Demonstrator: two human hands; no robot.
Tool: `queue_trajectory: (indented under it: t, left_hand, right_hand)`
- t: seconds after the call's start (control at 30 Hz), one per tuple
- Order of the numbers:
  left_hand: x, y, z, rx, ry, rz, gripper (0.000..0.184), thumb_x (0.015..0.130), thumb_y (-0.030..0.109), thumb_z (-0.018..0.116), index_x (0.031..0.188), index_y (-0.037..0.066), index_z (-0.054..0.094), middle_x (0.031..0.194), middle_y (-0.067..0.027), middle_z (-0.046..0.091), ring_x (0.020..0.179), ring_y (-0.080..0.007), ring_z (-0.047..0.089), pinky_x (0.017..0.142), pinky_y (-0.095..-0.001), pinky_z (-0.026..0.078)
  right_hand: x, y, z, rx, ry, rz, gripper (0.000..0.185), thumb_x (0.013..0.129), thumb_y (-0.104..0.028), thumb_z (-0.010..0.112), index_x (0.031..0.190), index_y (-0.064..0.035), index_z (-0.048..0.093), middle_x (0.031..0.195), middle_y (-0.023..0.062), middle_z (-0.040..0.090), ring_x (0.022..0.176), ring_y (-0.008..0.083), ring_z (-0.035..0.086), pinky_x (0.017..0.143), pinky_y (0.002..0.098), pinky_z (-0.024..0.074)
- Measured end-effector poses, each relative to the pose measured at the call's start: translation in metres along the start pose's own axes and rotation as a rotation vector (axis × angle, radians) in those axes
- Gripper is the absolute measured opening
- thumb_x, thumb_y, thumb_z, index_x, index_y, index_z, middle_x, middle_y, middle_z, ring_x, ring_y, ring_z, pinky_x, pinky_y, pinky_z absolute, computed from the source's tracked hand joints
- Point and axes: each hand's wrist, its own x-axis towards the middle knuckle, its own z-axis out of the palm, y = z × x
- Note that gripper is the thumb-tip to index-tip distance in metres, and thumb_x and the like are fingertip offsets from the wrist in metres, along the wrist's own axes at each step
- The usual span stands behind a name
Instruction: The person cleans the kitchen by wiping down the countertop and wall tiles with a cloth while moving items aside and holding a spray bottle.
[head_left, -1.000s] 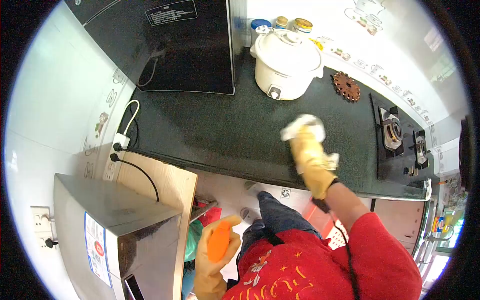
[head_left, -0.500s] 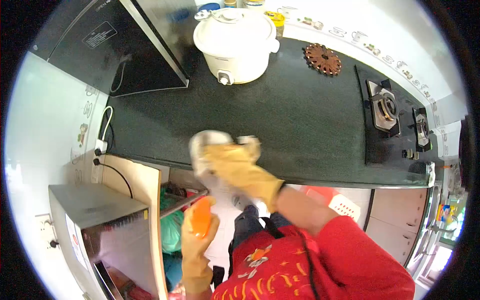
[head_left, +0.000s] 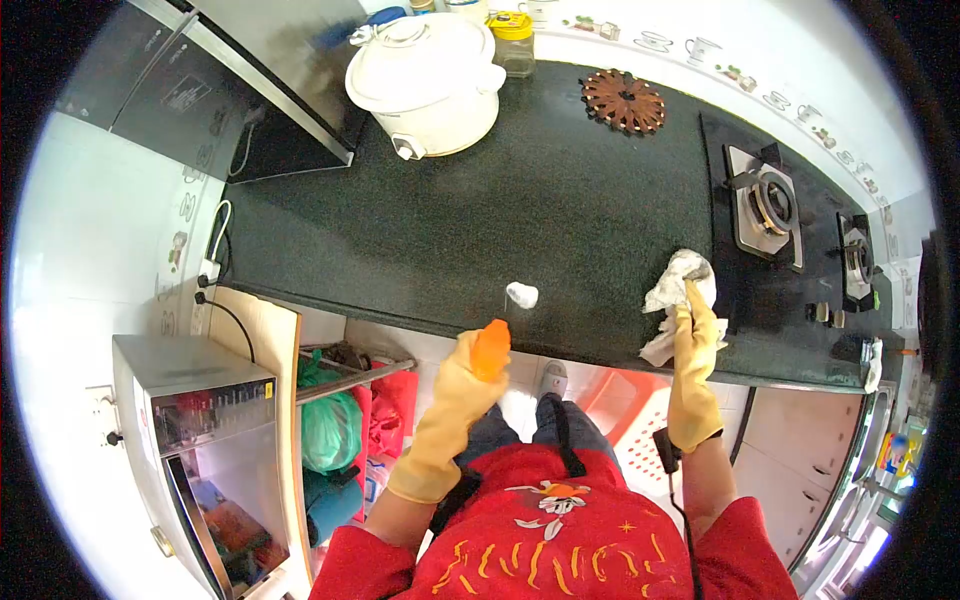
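Both of my hands wear yellow rubber gloves. My left hand (head_left: 462,372) is closed around a spray bottle, whose orange head (head_left: 490,349) points forward over the counter's front edge; its body is hidden by the glove. Just beyond the head, a small white blob of foam (head_left: 521,294) shows against the black countertop (head_left: 440,230). Over on the right, my right hand (head_left: 695,355) grips a crumpled white cloth with dark marks (head_left: 682,282). This cloth rests on the countertop near its front edge, left of the gas hob (head_left: 765,210).
A white slow cooker (head_left: 430,85) stands at the back left, beside a yellow-lidded jar (head_left: 512,45). Farther right lies a brown round trivet (head_left: 623,101). A steel-and-black appliance (head_left: 205,420) is at lower left, and a red plastic stool (head_left: 625,410) is below the counter.
My right hand has swept the cloth from the left-middle front of the counter to the right. The left hand has moved right and forward with the spray bottle; white foam now shows ahead of it.
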Motion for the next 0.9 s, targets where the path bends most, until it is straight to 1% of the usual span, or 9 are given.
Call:
queue_trajectory:
  t: [0.07, 0.17, 0.27, 0.47, 0.67, 0.73, 0.8, 0.87, 0.9]
  left_hand:
    - [-0.006, 0.01, -0.015, -0.089, 0.031, 0.029, 0.045, 0.071, 0.001, 0.07, 0.114, 0.005, 0.055, 0.103, -0.0062, 0.067, 0.089, -0.0141, 0.065, 0.08, -0.0287, 0.051]
    - [-0.02, 0.035, -0.048, -0.18, 0.081, 0.028, 0.043, 0.07, -0.001, 0.071, 0.111, 0.004, 0.057, 0.101, -0.0059, 0.068, 0.08, -0.0105, 0.063, 0.075, -0.026, 0.051]
    - [-0.031, 0.027, -0.085, -0.185, 0.174, 0.012, 0.047, 0.069, -0.002, 0.072, 0.113, 0.001, 0.055, 0.099, -0.0086, 0.067, 0.08, -0.0127, 0.063, 0.074, -0.0263, 0.051]
    - [-0.056, 0.005, -0.164, -0.124, 0.311, 0.041, 0.045, 0.07, -0.002, 0.071, 0.112, 0.002, 0.056, 0.099, -0.0081, 0.066, 0.079, -0.0136, 0.062, 0.073, -0.0278, 0.051]
    - [-0.065, -0.036, -0.234, -0.048, 0.375, -0.123, 0.049, 0.067, -0.003, 0.071, 0.113, 0.003, 0.057, 0.093, -0.0073, 0.063, 0.072, -0.0132, 0.06, 0.063, -0.0289, 0.05]
    - [-0.065, -0.027, -0.244, -0.051, 0.36, -0.226, 0.048, 0.068, -0.004, 0.071, 0.113, 0.003, 0.057, 0.096, -0.0082, 0.064, 0.07, -0.0122, 0.06, 0.06, -0.0276, 0.049]
    - [-0.056, -0.015, -0.249, -0.137, 0.333, -0.167, 0.049, 0.069, -0.004, 0.07, 0.116, 0.002, 0.057, 0.101, -0.0091, 0.064, 0.067, -0.0111, 0.059, 0.057, -0.0255, 0.047]
    - [-0.044, -0.03, -0.251, -0.154, 0.307, -0.122, 0.046, 0.069, -0.005, 0.069, 0.114, 0.002, 0.057, 0.1, -0.0078, 0.064, 0.067, -0.0097, 0.057, 0.058, -0.0234, 0.046]
    - [-0.039, -0.035, -0.25, -0.17, 0.304, -0.072, 0.044, 0.07, -0.005, 0.069, 0.112, 0.002, 0.058, 0.099, -0.0064, 0.064, 0.066, -0.0083, 0.055, 0.058, -0.0213, 0.046]
  right_hand:
    - [-0.002, -0.033, 0.012, 0.409, -0.037, 0.466, 0.037, 0.087, -0.004, 0.053, 0.124, 0.0028, 0.057, 0.119, 0.0196, 0.062, 0.113, 0.03, 0.058, 0.1, 0.0366, 0.0416]
    - [-0.01, -0.048, 0.063, 0.099, -0.01, -0.03, 0.034, 0.086, -0.008, 0.057, 0.118, 0.0015, 0.059, 0.118, 0.02, 0.062, 0.107, 0.0317, 0.061, 0.095, 0.038, 0.0455]
    - [-0.007, -0.127, 0.13, 0.199, -0.158, -0.204, 0.021, 0.077, -0.008, 0.06, 0.097, -0.0027, 0.062, 0.107, 0.0149, 0.063, 0.101, 0.0345, 0.061, 0.09, 0.0415, 0.0489]
    - [0.006, -0.3, 0.295, -0.359, -0.585, -0.453, 0.045, 0.077, -0.016, 0.059, 0.122, -0.0108, 0.058, 0.122, 0.0052, 0.057, 0.108, 0.0266, 0.057, 0.083, 0.0409, 0.0517]
    - [0.01, -0.405, 0.462, -0.088, -0.305, -0.672, 0.049, 0.076, -0.016, 0.06, 0.125, -0.009, 0.055, 0.122, 0.0053, 0.057, 0.11, 0.0259, 0.055, 0.084, 0.0404, 0.051]
    - [0.03, -0.395, 0.424, -0.06, -0.564, -0.734, 0.048, 0.077, -0.018, 0.06, 0.124, -0.01, 0.056, 0.121, 0.0048, 0.057, 0.11, 0.0268, 0.055, 0.085, 0.0415, 0.0493]
    - [0.046, -0.361, 0.387, -0.111, -0.586, -0.758, 0.042, 0.077, -0.02, 0.06, 0.118, -0.0107, 0.058, 0.115, 0.0057, 0.059, 0.106, 0.0244, 0.057, 0.084, 0.0398, 0.0493]
    - [0.062, -0.316, 0.336, -0.232, -0.536, -0.416, 0.026, 0.085, -0.028, 0.055, 0.104, -0.0128, 0.064, 0.094, 0.0032, 0.066, 0.09, 0.0255, 0.064, 0.073, 0.0434, 0.0509]
    - [0.071, -0.294, 0.307, -0.303, -0.531, -0.31, 0.029, 0.082, -0.026, 0.059, 0.107, -0.0119, 0.063, 0.099, 0.0051, 0.066, 0.093, 0.0265, 0.064, 0.076, 0.0446, 0.0505]
